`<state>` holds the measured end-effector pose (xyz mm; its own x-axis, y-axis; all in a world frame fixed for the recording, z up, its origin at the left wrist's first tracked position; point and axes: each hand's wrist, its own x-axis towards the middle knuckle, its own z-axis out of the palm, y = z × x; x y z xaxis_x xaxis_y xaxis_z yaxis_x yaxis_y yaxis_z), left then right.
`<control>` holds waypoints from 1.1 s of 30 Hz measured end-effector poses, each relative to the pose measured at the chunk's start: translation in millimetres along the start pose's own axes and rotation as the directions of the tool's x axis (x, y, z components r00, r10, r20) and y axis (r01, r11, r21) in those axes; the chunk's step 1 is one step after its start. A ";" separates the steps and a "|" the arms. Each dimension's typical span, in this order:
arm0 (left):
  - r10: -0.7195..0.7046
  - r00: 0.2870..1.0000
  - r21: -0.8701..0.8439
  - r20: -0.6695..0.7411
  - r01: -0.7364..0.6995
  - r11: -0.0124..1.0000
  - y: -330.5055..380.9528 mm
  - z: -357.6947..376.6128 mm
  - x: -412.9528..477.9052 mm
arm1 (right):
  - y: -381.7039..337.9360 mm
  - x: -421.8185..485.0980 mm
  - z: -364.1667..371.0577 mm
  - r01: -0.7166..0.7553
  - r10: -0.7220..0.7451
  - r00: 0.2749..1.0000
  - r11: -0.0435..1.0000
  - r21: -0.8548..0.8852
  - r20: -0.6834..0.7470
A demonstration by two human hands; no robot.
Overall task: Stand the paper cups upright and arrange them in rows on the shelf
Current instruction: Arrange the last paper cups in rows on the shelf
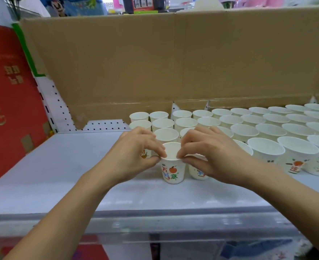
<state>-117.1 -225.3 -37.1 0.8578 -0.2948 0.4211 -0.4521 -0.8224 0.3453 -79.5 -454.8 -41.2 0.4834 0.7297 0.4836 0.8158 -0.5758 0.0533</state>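
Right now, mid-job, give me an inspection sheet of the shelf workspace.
Surface: pale grey shelf, smooth.
Job's things: upright paper cups in rows on the right side; front cup upright at the rows' left front.
Clutter: nothing seen.
Grips: left hand and right hand each pinch the front cup's rim.
Cables: nothing seen.
Surroundings: cardboard sheet behind, red box at left, pegboard.

Retail shop, display aisle. A white metal shelf (61,175) is standing against a perforated back panel (61,113), and a clear plastic strip (154,228) is running along its front edge. Dozens of identical printed paper cups (267,128) are standing on it in rows. A cardboard sheet (154,62) is lining the rear. A red box with gold lettering (8,91) is leaning at left. Bright packaged goods (79,6) are sitting on the tier above.
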 end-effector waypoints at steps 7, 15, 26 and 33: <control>-0.007 1.000 -0.028 -0.003 0.007 1.000 15.5 4.6 -2.4 | 29.2 -27.4 -17.0 -0.182 0.206 0.968 0.969 0.168 -0.143; 0.000 1.000 -0.004 0.012 0.000 1.000 18.9 4.4 0.0 | 30.6 -37.9 -11.7 -0.161 0.164 0.986 0.984 0.072 -0.036; 0.004 1.000 -0.026 -0.015 -0.005 1.000 20.1 7.2 1.4 | 47.4 -37.7 -33.7 -0.153 0.191 0.969 0.961 0.228 -0.153; 0.105 0.992 0.078 -0.071 -0.099 0.992 46.6 33.9 6.7 | 60.7 -81.1 -44.5 -0.296 0.332 0.929 0.931 0.214 -0.162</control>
<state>-124.1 -282.1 -46.6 0.7861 -0.3438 0.5136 -0.5144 -0.8247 0.2352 -83.3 -565.3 -38.3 0.6689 0.4266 0.6088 0.6843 -0.6733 -0.2800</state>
